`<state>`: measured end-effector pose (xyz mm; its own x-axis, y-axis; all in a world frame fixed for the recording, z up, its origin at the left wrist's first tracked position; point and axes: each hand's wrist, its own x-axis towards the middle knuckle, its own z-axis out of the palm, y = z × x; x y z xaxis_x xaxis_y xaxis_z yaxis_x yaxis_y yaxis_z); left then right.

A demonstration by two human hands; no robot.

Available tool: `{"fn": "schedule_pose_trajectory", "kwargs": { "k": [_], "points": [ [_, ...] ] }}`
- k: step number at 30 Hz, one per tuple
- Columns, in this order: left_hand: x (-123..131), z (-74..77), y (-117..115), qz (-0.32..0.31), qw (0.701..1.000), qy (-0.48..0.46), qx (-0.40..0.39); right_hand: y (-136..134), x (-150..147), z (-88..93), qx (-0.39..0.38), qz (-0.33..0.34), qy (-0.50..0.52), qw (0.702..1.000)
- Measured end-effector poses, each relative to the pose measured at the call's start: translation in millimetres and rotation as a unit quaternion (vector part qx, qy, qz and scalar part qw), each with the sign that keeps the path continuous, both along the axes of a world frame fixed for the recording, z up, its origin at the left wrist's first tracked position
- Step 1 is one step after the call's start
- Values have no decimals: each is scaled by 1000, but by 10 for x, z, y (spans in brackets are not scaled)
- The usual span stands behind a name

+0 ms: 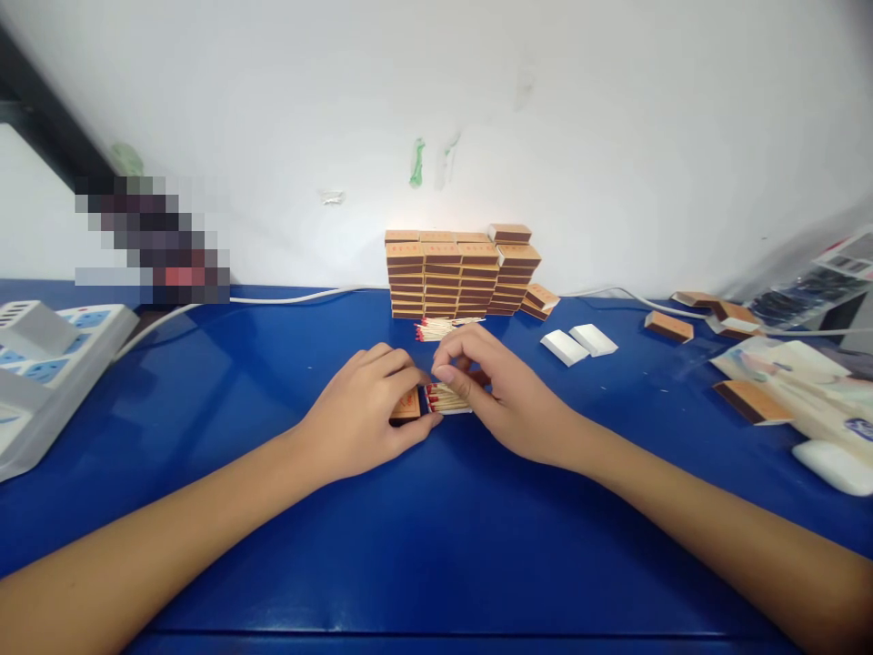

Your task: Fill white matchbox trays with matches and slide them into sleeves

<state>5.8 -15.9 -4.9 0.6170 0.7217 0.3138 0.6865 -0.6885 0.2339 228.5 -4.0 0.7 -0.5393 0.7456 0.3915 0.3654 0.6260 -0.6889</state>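
On the blue table, my left hand [372,400] grips a matchbox [407,407] between thumb and fingers. Its tray [450,400] shows at the right end, filled with red-tipped matches lying lengthwise. Over that tray my right hand [501,387] is closed, thumb and index finger pinched together at the match heads. Whatever lies in the pinch is hidden or too small to name. Just behind the hands, a loose pile of matches [436,330] rests on the table, partly covered by my right hand.
Stacked matchboxes [443,277] stand against the wall. Two white trays [565,347] lie right of the stack. More matchboxes [668,326], a plastic bag [811,382] and a white rounded object [836,466] are at the right. A power strip [82,364] and white cable [293,298] occupy the left.
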Motion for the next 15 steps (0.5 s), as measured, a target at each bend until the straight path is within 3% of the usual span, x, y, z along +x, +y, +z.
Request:
{"fn": "schedule_pose_trajectory", "kwargs": {
  "k": [3,9,15],
  "points": [
    [-2,3,-6,1,1000,-4,-1,-13,66,62,10,-3,-31,999],
    [-6,2,-16,1,1000,-10,-1,-94,102,57,-44,28,-102,993],
    [-9,0,-10,0,1000,-14,-10,-8,216,48,-5,5,-135,991]
  ]
}}
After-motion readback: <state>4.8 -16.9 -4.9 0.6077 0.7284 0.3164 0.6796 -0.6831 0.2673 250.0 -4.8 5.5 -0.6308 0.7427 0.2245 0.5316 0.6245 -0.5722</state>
